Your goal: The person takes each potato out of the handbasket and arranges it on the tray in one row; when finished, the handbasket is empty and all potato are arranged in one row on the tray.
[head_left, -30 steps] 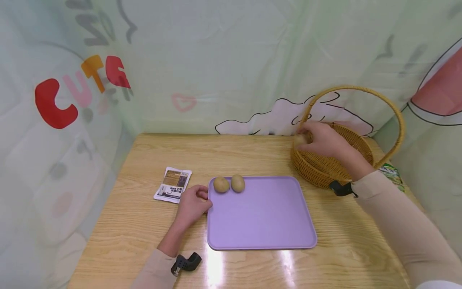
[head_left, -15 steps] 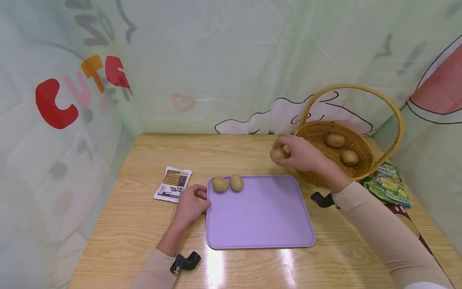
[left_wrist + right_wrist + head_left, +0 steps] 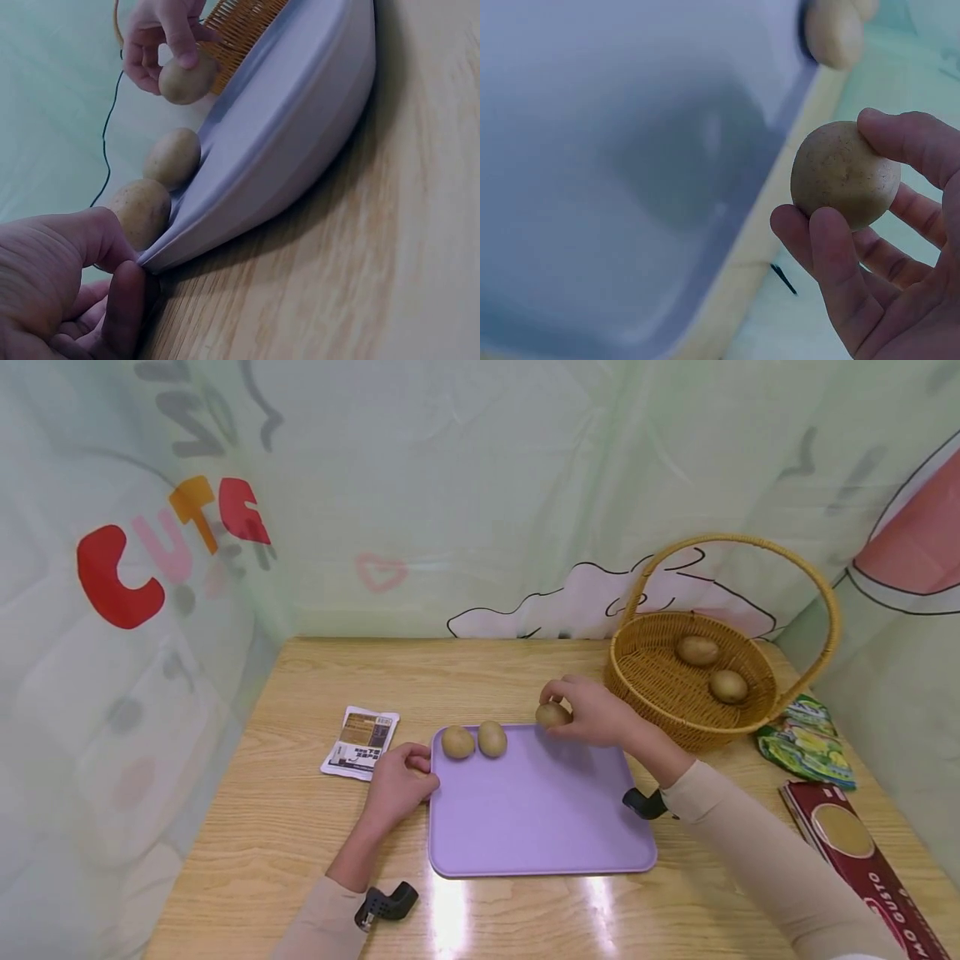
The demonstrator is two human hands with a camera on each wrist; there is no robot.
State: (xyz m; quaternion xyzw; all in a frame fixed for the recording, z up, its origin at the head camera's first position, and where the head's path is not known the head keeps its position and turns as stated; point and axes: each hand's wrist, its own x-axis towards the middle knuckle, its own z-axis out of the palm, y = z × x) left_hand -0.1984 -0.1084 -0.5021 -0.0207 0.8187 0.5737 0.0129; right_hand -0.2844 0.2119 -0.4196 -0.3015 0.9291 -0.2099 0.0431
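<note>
My right hand (image 3: 592, 710) holds a potato (image 3: 552, 716) between thumb and fingers, over the back edge of a purple tray (image 3: 540, 810). The right wrist view shows this potato (image 3: 845, 175) pinched at the fingertips. Two potatoes (image 3: 458, 742) sit side by side in the tray's back left corner. At the tray's left edge, my left hand (image 3: 400, 785) grips the rim between thumb and curled fingers, as the left wrist view shows with the tray wall (image 3: 300, 150) close by. Two more potatoes (image 3: 697, 651) lie in a wicker basket (image 3: 667, 693) at the back right.
A foil pouch (image 3: 362, 742) lies left of the tray. Right of the basket's front is a green packet (image 3: 806, 743), and a dark red box (image 3: 862, 860) lies nearer on the right. The basket's tall handle (image 3: 832, 618) arches up. A printed curtain (image 3: 465, 510) hangs behind the wooden table.
My right hand has come out of the basket with a potato and moved left and nearer, to the tray's back edge. The left hand has stayed at the rim.
</note>
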